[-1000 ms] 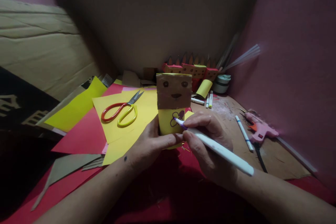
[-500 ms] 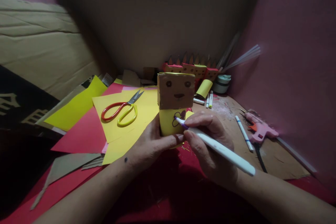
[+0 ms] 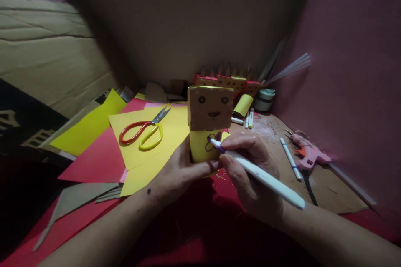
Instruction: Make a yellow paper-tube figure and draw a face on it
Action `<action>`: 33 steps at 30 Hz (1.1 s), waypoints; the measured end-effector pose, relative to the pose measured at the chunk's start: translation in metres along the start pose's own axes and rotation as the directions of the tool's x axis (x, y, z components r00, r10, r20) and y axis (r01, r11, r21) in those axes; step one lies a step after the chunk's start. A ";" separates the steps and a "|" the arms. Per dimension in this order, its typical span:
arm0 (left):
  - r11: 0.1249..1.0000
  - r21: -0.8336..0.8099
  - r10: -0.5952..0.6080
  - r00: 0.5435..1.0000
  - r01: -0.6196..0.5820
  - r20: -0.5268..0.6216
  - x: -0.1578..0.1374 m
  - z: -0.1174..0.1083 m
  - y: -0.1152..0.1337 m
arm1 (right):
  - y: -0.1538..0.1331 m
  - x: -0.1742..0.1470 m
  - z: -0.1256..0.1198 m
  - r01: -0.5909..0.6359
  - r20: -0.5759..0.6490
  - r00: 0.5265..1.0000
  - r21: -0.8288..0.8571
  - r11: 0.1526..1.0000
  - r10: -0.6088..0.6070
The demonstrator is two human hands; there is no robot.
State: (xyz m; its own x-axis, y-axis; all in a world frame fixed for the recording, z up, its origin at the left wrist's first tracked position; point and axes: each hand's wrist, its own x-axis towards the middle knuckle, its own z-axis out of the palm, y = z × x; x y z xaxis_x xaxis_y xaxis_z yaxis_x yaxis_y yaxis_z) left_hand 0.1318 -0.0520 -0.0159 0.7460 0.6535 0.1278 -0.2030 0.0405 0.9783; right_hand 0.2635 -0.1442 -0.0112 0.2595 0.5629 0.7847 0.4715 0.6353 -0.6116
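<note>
A cardboard figure (image 3: 210, 110) stands upright before me, with a square brown head bearing drawn eyes and a mouth, and a yellow paper body (image 3: 198, 146). My left hand (image 3: 184, 169) is wrapped round the lower body, its thumb across the front. Between the fingers and thumb of my right hand (image 3: 250, 167) is a white marker (image 3: 266, 179) with a purple collar. Its tip touches the yellow body at a dark flower outline (image 3: 210, 144); part of that drawing is hidden behind the marker and fingers.
Scissors (image 3: 148, 129) lie on yellow paper (image 3: 140, 175) to the left, beside red sheets (image 3: 97, 158) and cardboard scraps. A pink glue gun (image 3: 310, 152) and a capped marker (image 3: 290, 158) lie right. Behind are several similar figures (image 3: 225, 81), a yellow paper roll (image 3: 243, 105) and glue sticks (image 3: 291, 69).
The marker tip has shifted very slightly up along the flower outline. My left hand keeps its hold on the figure, and the view has moved a little.
</note>
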 end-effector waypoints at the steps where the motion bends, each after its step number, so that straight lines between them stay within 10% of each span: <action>1: 1.000 0.002 -0.006 1.000 0.006 0.004 0.000 0.000 0.000 | 0.000 0.000 0.000 -0.002 0.000 1.000 0.001 1.000 0.002; 33: 0.991 -0.128 -0.049 0.999 0.050 0.015 0.000 0.002 0.001 | 0.000 0.000 -0.001 -0.082 -0.036 0.996 0.119 0.989 0.087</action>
State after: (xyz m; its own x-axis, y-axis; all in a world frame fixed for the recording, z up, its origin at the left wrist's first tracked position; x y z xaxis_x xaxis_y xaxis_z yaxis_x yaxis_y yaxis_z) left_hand 0.1322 -0.0535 -0.0148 0.7645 0.6393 0.0826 -0.2447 0.1693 0.9547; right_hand 0.2638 -0.1447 -0.0114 0.3297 0.5966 0.7317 0.3448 0.6454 -0.6816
